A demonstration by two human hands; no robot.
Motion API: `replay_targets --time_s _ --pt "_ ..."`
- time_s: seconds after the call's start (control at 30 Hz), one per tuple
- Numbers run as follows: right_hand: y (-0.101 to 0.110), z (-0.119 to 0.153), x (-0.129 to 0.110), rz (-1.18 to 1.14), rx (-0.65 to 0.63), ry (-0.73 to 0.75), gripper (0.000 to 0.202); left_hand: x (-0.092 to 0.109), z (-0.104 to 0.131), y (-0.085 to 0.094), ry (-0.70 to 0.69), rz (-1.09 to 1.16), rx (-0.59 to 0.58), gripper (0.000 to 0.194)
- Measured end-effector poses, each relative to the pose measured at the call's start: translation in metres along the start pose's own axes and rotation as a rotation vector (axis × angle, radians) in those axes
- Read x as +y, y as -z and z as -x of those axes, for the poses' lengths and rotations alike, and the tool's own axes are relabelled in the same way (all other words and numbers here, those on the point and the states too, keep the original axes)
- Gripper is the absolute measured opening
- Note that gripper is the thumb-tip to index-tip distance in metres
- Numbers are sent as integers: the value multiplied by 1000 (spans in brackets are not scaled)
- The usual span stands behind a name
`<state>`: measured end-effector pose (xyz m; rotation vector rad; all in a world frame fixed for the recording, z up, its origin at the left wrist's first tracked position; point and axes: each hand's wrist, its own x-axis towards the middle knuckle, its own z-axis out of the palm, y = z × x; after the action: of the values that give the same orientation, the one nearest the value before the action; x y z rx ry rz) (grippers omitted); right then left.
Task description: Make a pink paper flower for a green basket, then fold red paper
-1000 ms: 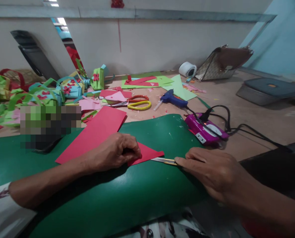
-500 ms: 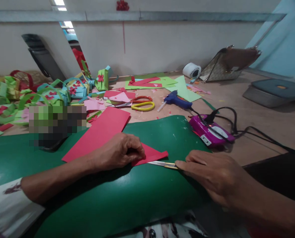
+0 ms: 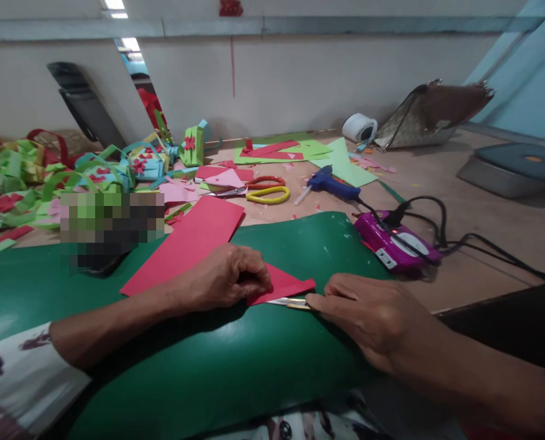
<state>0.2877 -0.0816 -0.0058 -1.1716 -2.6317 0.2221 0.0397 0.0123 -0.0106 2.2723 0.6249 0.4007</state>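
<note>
My left hand (image 3: pixel 235 278) is closed, its fingertips pinching and pressing a small folded piece of red paper (image 3: pixel 288 282) near its front edge. In my right hand (image 3: pixel 368 311) is a utility knife (image 3: pixel 295 303) with a yellowish handle, gripped between thumb and fingers. The blade points left and lies along the paper's near edge, its tip at or beneath that edge; exactly which I cannot tell. Behind my left hand lies a larger red paper sheet (image 3: pixel 194 238), partly covered by the hand. All this rests on a green mat (image 3: pixel 217 366).
Beyond the mat lie scissors (image 3: pixel 267 194), a blue glue gun (image 3: pixel 331 183) and a purple power strip (image 3: pixel 394 244) with cords. Small paper baskets (image 3: pixel 192 145) crowd the back left. A tape roll (image 3: pixel 359 127), handbag (image 3: pixel 432 116) and lidded container (image 3: pixel 506 171) stand at back right.
My right hand has moved left with the knife, bringing it closer to my left hand and the blade further along the paper. My left hand keeps its hold. The view has shifted slightly.
</note>
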Motion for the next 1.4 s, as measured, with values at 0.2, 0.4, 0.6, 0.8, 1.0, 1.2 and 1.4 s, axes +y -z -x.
replay_targets --time_s 0.2,0.4,0.6,0.8,1.0,1.2,1.4 --pt "-3 -6 -2 3 15 2 30 -2 3 -2 -10 2 -4 11" --pt "-3 -14 -6 -40 -30 -6 28 -1 2 -1 -23 -2 13 12" --pt "0 -11 -18 -87 -44 6 29 -1 1 0 -25 -11 7 10" --pt "6 -5 -7 -202 17 -55 27 5 1 4 65 7 -22 18" --pt "25 -25 14 -210 371 -393 23 17 2 10 162 34 -38 25" --pt "27 -48 4 -390 19 -444 11 13 3 8 330 394 185 15" --pt "19 -70 -13 -186 -224 -313 8 7 -1 6 435 662 398 12"
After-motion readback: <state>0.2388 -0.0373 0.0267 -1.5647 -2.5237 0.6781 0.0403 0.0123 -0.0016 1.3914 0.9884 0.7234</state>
